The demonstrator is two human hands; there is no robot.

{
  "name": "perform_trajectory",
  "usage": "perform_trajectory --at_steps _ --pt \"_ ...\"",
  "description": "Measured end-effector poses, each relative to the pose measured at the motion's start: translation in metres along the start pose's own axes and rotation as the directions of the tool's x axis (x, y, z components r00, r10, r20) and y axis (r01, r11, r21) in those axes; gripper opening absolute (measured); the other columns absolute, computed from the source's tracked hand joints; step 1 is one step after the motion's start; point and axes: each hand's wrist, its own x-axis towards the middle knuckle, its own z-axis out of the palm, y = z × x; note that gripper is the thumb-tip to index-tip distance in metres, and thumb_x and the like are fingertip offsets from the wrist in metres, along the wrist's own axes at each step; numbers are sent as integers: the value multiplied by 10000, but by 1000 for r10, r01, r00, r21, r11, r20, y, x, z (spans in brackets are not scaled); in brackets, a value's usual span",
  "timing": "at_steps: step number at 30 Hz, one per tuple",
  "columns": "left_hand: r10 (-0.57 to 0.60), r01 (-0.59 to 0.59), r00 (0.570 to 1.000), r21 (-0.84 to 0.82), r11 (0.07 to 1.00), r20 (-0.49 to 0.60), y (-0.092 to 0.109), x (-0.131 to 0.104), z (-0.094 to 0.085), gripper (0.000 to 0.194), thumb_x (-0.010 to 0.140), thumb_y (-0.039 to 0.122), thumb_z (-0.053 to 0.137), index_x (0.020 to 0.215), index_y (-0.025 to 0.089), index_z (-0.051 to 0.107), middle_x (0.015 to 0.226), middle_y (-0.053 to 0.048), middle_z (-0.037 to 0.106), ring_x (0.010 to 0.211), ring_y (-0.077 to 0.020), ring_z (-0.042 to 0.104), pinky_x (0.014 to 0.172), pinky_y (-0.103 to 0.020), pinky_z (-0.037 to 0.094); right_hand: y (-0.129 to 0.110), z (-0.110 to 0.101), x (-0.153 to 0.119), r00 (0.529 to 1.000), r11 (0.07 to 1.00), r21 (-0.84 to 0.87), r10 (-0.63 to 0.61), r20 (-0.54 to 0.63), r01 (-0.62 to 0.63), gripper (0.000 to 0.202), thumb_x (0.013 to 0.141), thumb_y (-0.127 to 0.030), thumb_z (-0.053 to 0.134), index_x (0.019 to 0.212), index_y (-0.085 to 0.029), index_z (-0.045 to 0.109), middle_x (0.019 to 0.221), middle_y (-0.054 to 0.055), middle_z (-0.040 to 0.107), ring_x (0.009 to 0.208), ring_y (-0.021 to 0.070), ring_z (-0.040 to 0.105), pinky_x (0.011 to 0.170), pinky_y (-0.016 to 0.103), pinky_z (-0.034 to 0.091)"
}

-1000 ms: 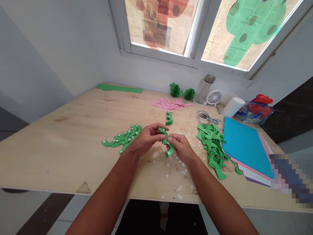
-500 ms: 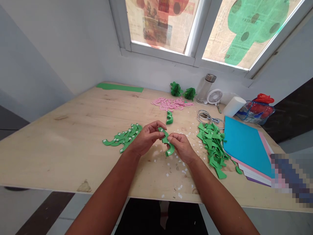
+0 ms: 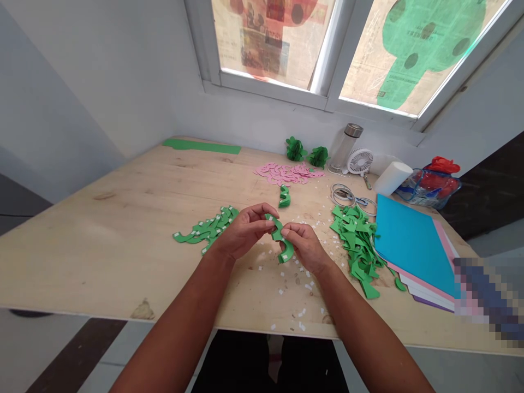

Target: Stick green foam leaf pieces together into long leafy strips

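Between my two hands is a wavy green foam cutout (image 3: 287, 251) with small white squares on it. My left hand (image 3: 249, 229) pinches its upper end between thumb and fingers. With thumb and fingertips, my right hand (image 3: 305, 245) grips the piece near its middle. To the left lies a pile of similar green cutouts (image 3: 208, 225) bearing white squares, partly covered by my left hand. A small stack of green wavy pieces (image 3: 284, 196) stands just beyond my hands. Tiny white paper bits (image 3: 302, 313) are scattered over the table below.
Green scraps (image 3: 360, 251) are heaped at right, beside blue sheets (image 3: 413, 245) on other coloured sheets. Scissors (image 3: 347, 195), a small fan (image 3: 360, 161), a bottle (image 3: 346, 147) and a white roll (image 3: 393, 177) stand behind. Pink cutouts (image 3: 286, 173) and two green paper ornaments (image 3: 295, 149) lie at the back.
Almost nothing differs. The view has shifted very slightly, and both hands keep the same hold on the green cutout.
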Motion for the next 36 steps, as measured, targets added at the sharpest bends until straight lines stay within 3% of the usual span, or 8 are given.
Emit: perform_trajectory --at_steps 13,36 --pt "1 -1 1000 -21 1000 -4 1 1 0 151 685 171 703 814 135 633 630 -7 598 595 -107 543 615 -246 420 0 0 0 1000 1000 -4 -20 -19 20 225 748 -353 625 654 -148 610 541 -12 574 472 87 449 460 217 332" --pt "-4 8 999 92 996 -44 -1 1 -3 207 673 187 725 865 142 658 645 -17 627 596 -116 567 611 -252 443 -1 1 1 998 998 -56 -15 -68 11 264 719 -404 628 635 -155 603 533 -8 561 490 102 447 481 230 330"
